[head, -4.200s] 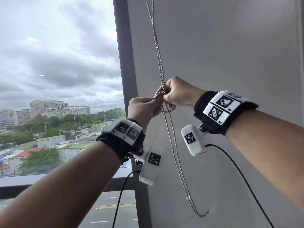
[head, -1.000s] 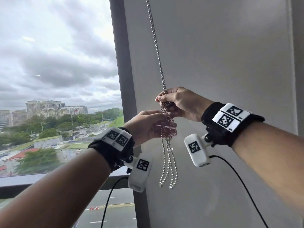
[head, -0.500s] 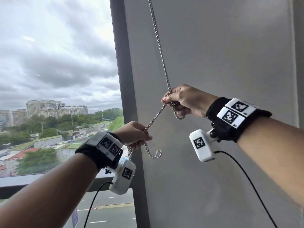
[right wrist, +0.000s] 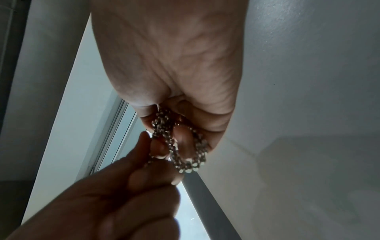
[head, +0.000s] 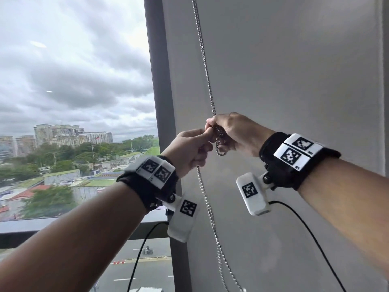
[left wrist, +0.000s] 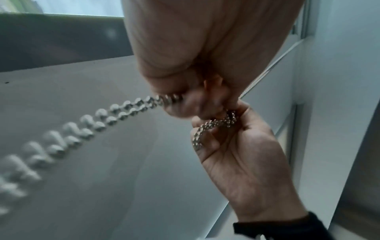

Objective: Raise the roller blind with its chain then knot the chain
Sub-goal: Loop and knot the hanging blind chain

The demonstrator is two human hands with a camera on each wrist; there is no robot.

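The chain (head: pixel 207 76), a silver ball chain, is seen hanging down in front of a grey wall (head: pixel 284 70), just right of a dark window frame (head: pixel 160 81). At mid-height it is gathered into a small bunch of loops, and a short loop is left dangling under the bunch. Below that, the two strands are seen running on down side by side towards the lower edge of the head view.

The bunch is gripped by the right hand (head: pixel 233 131), whose fingers are curled around it; in the right wrist view the loops are seen wound over a fingertip (right wrist: pixel 183 139) of that hand. The left hand (head: pixel 189 150) is held just beside and slightly below the right, touching it at the fingertips. Its fingers are curled too, and the chain is pinched between thumb and fingers, with the strands emerging under the palm. In the left wrist view the strands (left wrist: pixel 115 113) are seen leading out of the left hand (left wrist: pixel 205 56) towards the camera, blurred, while the loops are held in the right hand (left wrist: pixel 242 146).

A black strap with white coded tags is worn on each wrist. Through the window (head: pixel 73 102), a cloudy sky, buildings, trees and a road are seen. The blind itself cannot be made out.
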